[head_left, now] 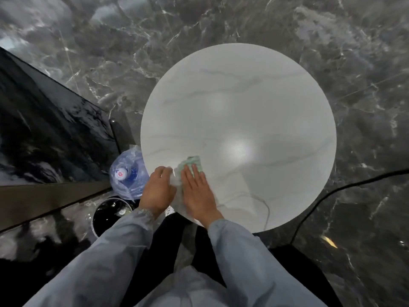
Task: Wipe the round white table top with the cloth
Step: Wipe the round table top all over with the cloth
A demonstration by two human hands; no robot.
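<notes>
A: First entry, table top: white stone-look, faint grey veins, smooth, glossy.
B: Next, cloth at the table top's near edge: soft pale-green fabric, matt.
A: The floor around it: dark veined stone, polished.
B: And the bottle left of it: clear blue plastic.

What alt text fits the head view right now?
A person's right hand presses a pale green cloth flat on the near edge of a round white table top, while the left hand grips the cloth's other end.
</notes>
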